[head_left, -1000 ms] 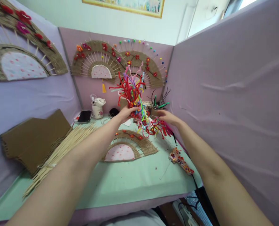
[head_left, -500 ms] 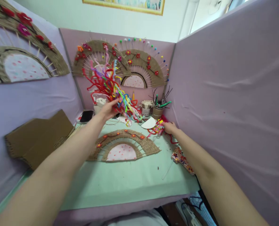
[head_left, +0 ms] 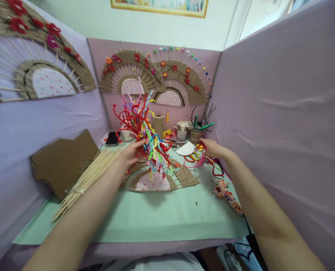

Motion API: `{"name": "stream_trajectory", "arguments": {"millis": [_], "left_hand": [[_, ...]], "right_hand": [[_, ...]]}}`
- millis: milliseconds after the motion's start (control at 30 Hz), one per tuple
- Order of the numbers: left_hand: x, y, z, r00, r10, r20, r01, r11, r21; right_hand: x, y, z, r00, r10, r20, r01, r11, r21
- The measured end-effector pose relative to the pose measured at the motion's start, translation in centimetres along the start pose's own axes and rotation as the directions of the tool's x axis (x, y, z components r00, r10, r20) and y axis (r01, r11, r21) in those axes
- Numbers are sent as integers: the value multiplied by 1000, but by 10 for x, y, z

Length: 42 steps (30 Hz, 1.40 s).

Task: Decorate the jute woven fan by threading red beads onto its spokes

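My left hand (head_left: pixel 133 152) is closed around a big, curly bunch of many-coloured pipe cleaners (head_left: pixel 156 146), held up over the table. Beneath it lies a twine-woven fan (head_left: pixel 187 175) with small red flowers and a spotted half-round centre, partly covered by the bunch. On the right, my right hand (head_left: pixel 212 148) has its fingers closed on a smaller heap of pipe cleaners (head_left: pixel 198 162), red, pink and yellow, at the table surface. Beside that heap is a white half-circle piece (head_left: pixel 186 149).
Thin sticks (head_left: pixel 94 169) and brown cardboard (head_left: pixel 64 162) lie at left. Behind stand a twine roll (head_left: pixel 157 126), a white cup (head_left: pixel 127 135) and a pot (head_left: pixel 196 136) holding twigs and green-handled pliers. A floral-covered tool (head_left: pixel 228 195) lies at right. Fabric-covered panels (head_left: pixel 277 113) enclose the table.
My left hand has brought the bunch lower and nearer, now over the fan's centre. My right hand stays at the smaller heap, pulling some strands slightly. The view has shifted left.
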State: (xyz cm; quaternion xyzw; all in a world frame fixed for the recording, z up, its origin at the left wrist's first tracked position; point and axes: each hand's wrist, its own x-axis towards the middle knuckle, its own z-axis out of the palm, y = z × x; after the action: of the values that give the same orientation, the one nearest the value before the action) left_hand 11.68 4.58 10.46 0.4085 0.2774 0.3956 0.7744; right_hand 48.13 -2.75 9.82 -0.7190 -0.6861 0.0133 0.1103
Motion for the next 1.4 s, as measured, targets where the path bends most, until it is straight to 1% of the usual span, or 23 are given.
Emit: {"name": "stream_trajectory", "arguments": {"millis": [33,67,100,133,167,200,267,300,367,433,500,600,733,800,933,1033,1100,1133,1200,1267,1300,1333,1400], "left_hand": [[-3,-10,1,1000,-18,20,18,1000,-3],[-5,-18,4,999,-24,36,24,1000,-5],[-7,-26,7,999,-12,41,12,1000,-7],[-10,-34,12,999,15,41,-14,1000,-6],[-12,-40,17,998,47,42,-46,999,-8],[-14,-46,23,996,76,37,-76,997,-12],[-18,-57,35,994,107,-8,-107,994,7],[-20,-62,41,990,136,-49,-135,991,20],[-22,-71,51,975,191,-111,-187,982,38],[-23,-77,58,967,219,-134,-216,976,35],[-22,-81,62,968,212,-137,-210,977,23],[-19,-80,63,974,184,-134,-177,982,62],[-13,-73,58,974,125,-189,-80,970,231],[-11,-70,53,972,120,-201,-65,963,263],[-8,-60,39,976,132,-175,-99,978,185],[-6,-50,26,961,131,-245,-103,987,123],[-4,-46,22,957,118,-264,-103,992,73],[-2,-45,22,963,99,-250,-90,995,47],[0,-46,27,981,40,-189,-43,999,-9],[3,-50,38,992,-9,-129,4,999,-41],[4,-52,45,994,-8,-105,4,999,-41],[5,-55,52,997,19,-80,-21,999,-30],[7,-60,65,995,99,-25,-99,995,7]], "right_hand": [[-6,-17,-6,999,-36,-22,37,998,47],[-14,-37,-10,994,-73,-81,89,972,216],[-23,-58,-13,986,-107,-127,148,913,381],[-32,-80,-14,978,-136,-160,199,845,496],[-40,-101,-14,972,-151,-179,227,798,558],[-48,-120,-12,971,-151,-183,231,780,581],[-58,-149,-6,971,-106,-214,209,812,545],[-61,-158,-2,970,-80,-228,187,845,502],[-62,-167,4,968,-49,-247,152,896,418],[-59,-166,7,972,-32,-231,118,923,367],[-55,-161,8,981,-15,-196,85,931,356],[-50,-153,9,988,-1,-155,68,902,425],[-45,-143,13,987,63,-148,41,790,611],[-42,-136,16,986,117,-117,-6,731,683],[-40,-115,14,983,180,-19,-93,593,800],[-41,-96,8,983,183,25,-116,508,853],[-41,-88,6,986,167,25,-107,504,857],[-42,-86,5,988,155,19,-97,512,853],[-42,-85,6,991,135,8,-79,532,843],[-41,-89,9,992,122,4,-71,548,834],[-41,-92,11,993,119,-2,-65,559,826],[-40,-95,12,993,120,-13,-59,577,815],[-40,-102,14,989,136,-59,-41,635,771]]}}
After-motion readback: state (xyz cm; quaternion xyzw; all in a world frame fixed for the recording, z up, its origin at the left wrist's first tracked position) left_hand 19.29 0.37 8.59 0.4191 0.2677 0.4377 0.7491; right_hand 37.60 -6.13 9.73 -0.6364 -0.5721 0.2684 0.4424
